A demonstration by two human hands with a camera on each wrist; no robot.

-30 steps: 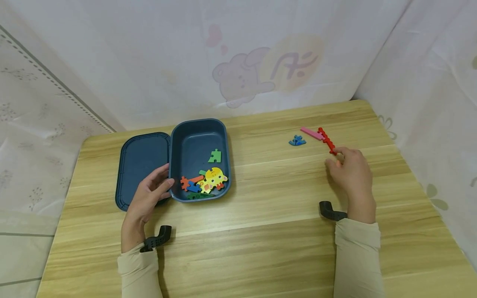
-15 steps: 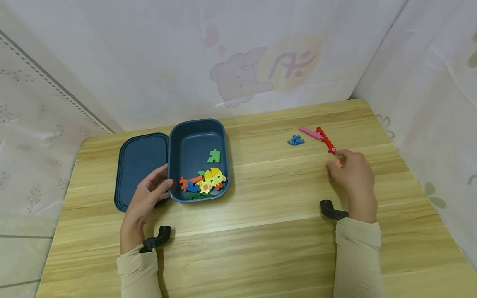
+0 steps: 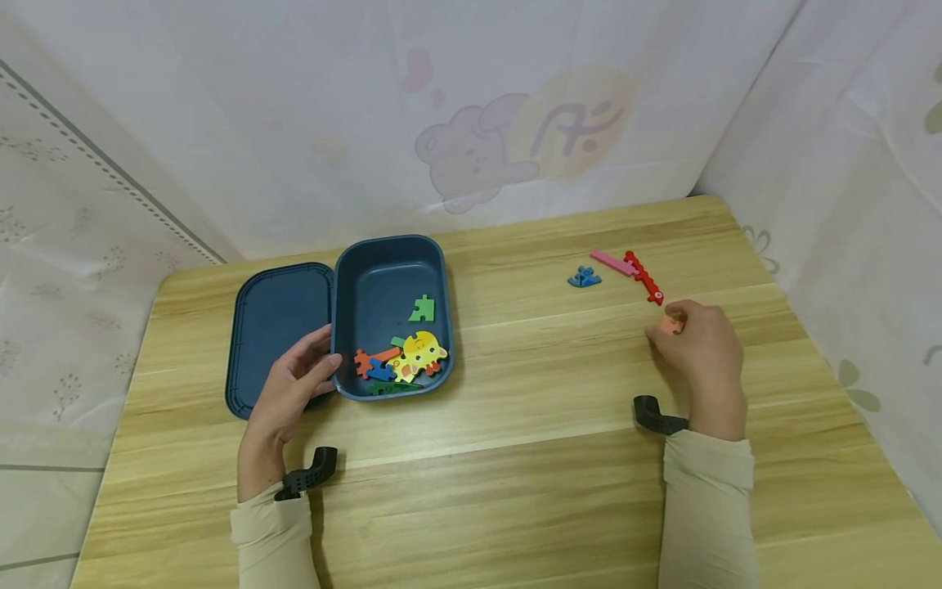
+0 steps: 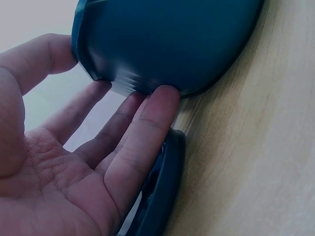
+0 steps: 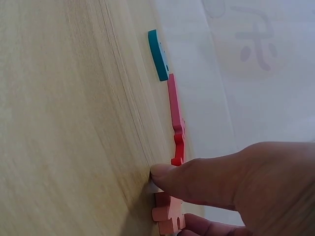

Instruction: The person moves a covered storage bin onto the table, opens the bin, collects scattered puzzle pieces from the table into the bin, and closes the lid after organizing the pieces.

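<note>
A dark blue box (image 3: 390, 274) stands open on the wooden table. My left hand (image 3: 289, 388) holds its near left side, thumb at the rim and fingers against the outer wall (image 4: 172, 39). Inside are several puzzle pieces, among them a green one (image 3: 423, 309) and a yellow animal-face piece (image 3: 425, 348). At the right, my right hand (image 3: 702, 348) pinches an orange puzzle piece (image 3: 670, 325) at the table surface. Just beyond it lie a red puzzle piece (image 3: 644, 278) and a pink one (image 3: 611, 262), end to end. A blue piece (image 3: 585, 277) lies to their left.
The box's lid (image 3: 283, 319) lies flat on the table (image 3: 515, 458), left of the box and under my left hand. A pale printed curtain (image 3: 294, 123) hangs behind the table, with more cloth at both sides.
My right hand has drawn slightly back and right from the red piece with the orange piece, baring the red piece's near end. My left hand and the box stay in place.
</note>
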